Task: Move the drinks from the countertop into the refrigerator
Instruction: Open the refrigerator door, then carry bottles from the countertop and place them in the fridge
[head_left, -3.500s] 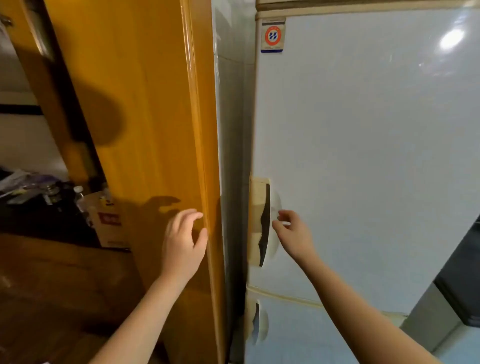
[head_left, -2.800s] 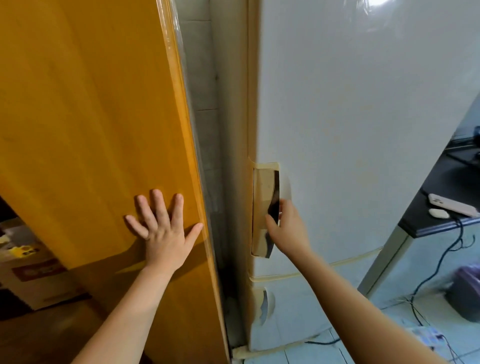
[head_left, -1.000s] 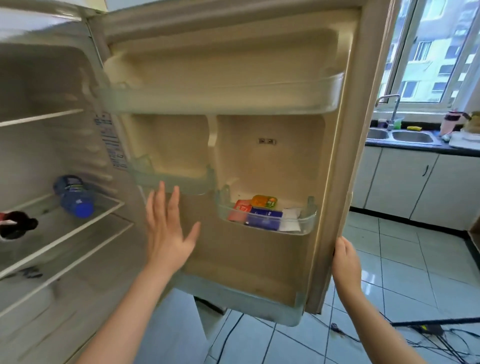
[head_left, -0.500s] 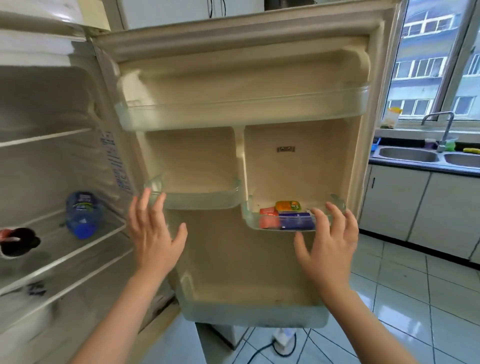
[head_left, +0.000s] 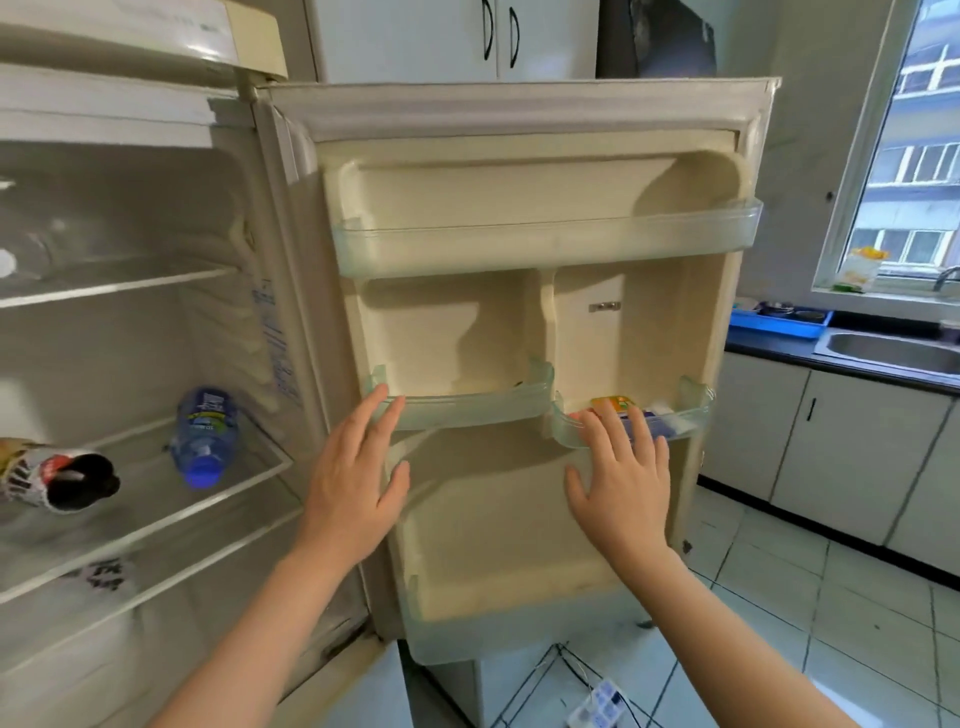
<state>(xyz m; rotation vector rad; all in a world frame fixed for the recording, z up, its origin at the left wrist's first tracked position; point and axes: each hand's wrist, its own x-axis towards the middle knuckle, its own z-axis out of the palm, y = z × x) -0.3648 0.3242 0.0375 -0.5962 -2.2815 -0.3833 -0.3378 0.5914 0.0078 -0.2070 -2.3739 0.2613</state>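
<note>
Left hand and right hand higher now, fingers at refrigerator door bins

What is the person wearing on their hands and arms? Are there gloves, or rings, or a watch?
Nothing at all. The left hand and the right hand are bare, with no gloves, rings, watch or bracelet. No sleeves show either: the left forearm and the right forearm are uncovered right down to the picture's edge. I can see no plasters or drawn marks.
</note>
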